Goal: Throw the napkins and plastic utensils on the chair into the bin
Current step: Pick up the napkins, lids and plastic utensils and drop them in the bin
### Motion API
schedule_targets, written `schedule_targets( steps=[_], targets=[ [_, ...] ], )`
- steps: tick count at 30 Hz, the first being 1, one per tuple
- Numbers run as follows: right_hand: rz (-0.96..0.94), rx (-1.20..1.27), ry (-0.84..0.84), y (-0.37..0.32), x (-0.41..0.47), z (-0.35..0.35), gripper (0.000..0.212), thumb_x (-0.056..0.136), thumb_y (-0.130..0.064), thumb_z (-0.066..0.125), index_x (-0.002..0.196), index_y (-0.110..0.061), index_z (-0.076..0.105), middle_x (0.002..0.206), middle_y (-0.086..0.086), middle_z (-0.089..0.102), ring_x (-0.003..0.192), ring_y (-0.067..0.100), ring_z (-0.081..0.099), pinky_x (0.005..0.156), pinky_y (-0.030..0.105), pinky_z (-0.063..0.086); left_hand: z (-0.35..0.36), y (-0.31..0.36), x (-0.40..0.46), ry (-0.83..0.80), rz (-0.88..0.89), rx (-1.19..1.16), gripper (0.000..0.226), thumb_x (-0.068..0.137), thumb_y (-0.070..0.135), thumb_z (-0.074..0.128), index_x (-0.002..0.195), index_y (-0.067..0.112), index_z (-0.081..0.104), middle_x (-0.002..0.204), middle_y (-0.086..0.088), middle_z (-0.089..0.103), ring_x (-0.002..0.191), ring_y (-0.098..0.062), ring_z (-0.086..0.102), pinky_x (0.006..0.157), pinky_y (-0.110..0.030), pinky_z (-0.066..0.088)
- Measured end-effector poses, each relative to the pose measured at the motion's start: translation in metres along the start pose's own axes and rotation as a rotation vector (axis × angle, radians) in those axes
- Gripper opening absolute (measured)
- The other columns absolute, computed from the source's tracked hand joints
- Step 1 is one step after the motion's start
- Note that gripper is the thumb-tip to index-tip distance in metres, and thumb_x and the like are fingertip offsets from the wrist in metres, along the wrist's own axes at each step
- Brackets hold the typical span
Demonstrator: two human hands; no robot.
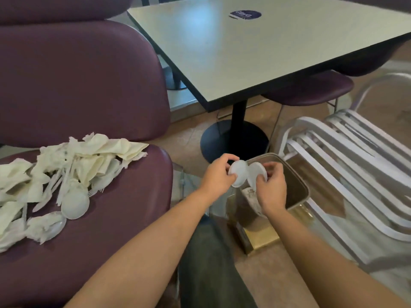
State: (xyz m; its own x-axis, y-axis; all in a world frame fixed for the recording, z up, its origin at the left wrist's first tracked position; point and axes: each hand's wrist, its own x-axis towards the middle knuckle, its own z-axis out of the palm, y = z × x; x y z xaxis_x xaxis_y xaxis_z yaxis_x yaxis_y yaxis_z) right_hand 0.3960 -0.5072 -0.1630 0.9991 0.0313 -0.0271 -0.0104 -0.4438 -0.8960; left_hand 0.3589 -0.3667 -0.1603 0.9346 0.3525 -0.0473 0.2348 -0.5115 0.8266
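On the purple chair seat [124, 218] at left lies a heap of crumpled white napkins [89, 156] mixed with white plastic forks [55, 185] and round plastic lids [75, 205]. Over the bin [298, 185] at centre right, both hands hold white round plastic lids. My left hand [219, 174] pinches one lid [238, 174]. My right hand [272, 187] pinches another lid [255, 174] beside it. The two lids touch at their top edges. Some paper lies inside the bin.
A pale square table [255, 47] on a black pedestal [235, 138] stands just beyond the bin. A metal slatted chair [355, 165] is at right, close against the bin. A purple stool [311, 90] sits under the table. My dark trouser leg [206, 263] is below.
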Motion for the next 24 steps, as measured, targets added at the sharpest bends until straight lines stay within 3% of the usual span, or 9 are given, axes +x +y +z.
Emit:
schedule_targets(
  steps=[5,9,12,19,24],
  targets=[
    [0.060,-0.103,0.057,0.031,0.026,-0.018,0.024,0.091,-0.005,0.060,0.107,-0.019,0.049,0.107,0.000,0.057,0.095,0.014,0.055,0.085,0.028,0.045,0.059,-0.002,0.020,-0.016,-0.015,0.054,0.046,0.084,0.011,0.069,0.125,0.028,0.054,0.112,0.004,0.057,0.095,-0.011,0.060,0.087,-0.035,0.055],
    [0.132,-0.256,-0.094,0.056,0.037,-0.019,0.033,0.090,-0.016,0.065,0.121,-0.010,0.055,0.119,0.007,0.054,0.104,0.023,0.058,0.091,0.033,0.047,0.086,-0.002,0.026,-0.120,-0.075,0.094,0.058,0.088,0.016,0.068,0.142,0.022,0.045,0.138,-0.004,0.045,0.122,-0.021,0.053,0.105,-0.037,0.046],
    [0.139,-0.346,-0.183,0.062,0.038,-0.018,0.034,0.089,-0.019,0.064,0.122,-0.011,0.059,0.122,0.009,0.054,0.110,0.027,0.056,0.097,0.037,0.046,0.086,-0.006,0.027,-0.115,-0.101,0.128,0.057,0.092,0.020,0.064,0.145,0.021,0.043,0.145,-0.005,0.042,0.131,-0.022,0.046,0.109,-0.038,0.041],
    [0.013,-0.320,-0.275,0.038,0.031,0.002,0.025,0.088,-0.019,0.061,0.113,-0.016,0.065,0.113,0.005,0.064,0.110,0.025,0.057,0.100,0.042,0.046,0.039,-0.017,0.019,0.028,-0.089,0.065,0.034,0.094,0.024,0.059,0.128,0.024,0.059,0.120,0.004,0.058,0.105,-0.013,0.060,0.096,-0.035,0.050],
    [-0.111,-0.248,-0.346,-0.001,0.012,0.038,0.021,0.091,-0.017,0.060,0.111,-0.018,0.069,0.110,0.001,0.066,0.104,0.019,0.060,0.095,0.039,0.050,-0.017,-0.026,0.003,0.140,-0.078,0.049,0.025,0.094,0.024,0.059,0.118,0.027,0.064,0.111,0.007,0.062,0.099,-0.008,0.060,0.093,-0.032,0.050]
  ],
)
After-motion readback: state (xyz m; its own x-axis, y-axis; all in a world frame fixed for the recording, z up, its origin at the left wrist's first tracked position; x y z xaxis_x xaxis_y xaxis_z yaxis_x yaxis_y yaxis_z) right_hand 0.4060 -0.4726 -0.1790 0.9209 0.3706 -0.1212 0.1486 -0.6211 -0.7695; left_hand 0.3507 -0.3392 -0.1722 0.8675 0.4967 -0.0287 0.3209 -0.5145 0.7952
